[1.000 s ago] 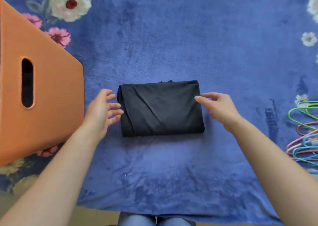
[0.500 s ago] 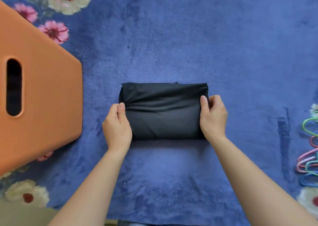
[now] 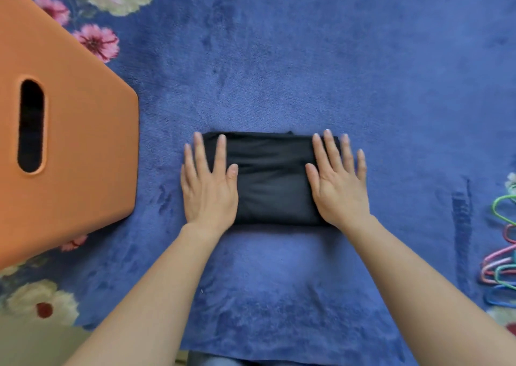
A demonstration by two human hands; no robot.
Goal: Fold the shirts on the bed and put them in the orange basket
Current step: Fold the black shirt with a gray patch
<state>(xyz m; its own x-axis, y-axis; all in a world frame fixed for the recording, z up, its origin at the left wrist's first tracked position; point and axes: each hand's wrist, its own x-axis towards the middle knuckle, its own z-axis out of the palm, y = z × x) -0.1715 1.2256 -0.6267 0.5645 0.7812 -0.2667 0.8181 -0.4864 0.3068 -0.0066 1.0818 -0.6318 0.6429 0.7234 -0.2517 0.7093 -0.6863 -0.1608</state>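
Where the shirt was: the black shirt (image 3: 272, 181) lay folded into a small, thick block near the middle of the bed (image 3: 307, 58). It was to the right of the orange basket (image 3: 78, 148) and not touching it.
Left hand: the left hand (image 3: 208, 190) lay flat on the shirt's left end. Its fingers (image 3: 199, 153) were straight and spread, pressing down and gripping nothing.
Right hand: the right hand (image 3: 339, 190) lay flat on the shirt's right end, its fingers (image 3: 331, 150) straight too, with nothing held.
How the shirt would handle: it looked soft, light and floppy. The folds would likely fall open if it was picked up by one corner.
Where to take hold: probably at both short ends, with fingers slid under and thumbs on top, so the block lifts as one.
Basket: only its orange outside wall and the dark handle hole (image 3: 31, 125) showed. The inside was hidden, so I could not tell what was in it.
Other things: coloured hangers (image 3: 502, 268) lay at the bed's right edge, well apart from the shirt.
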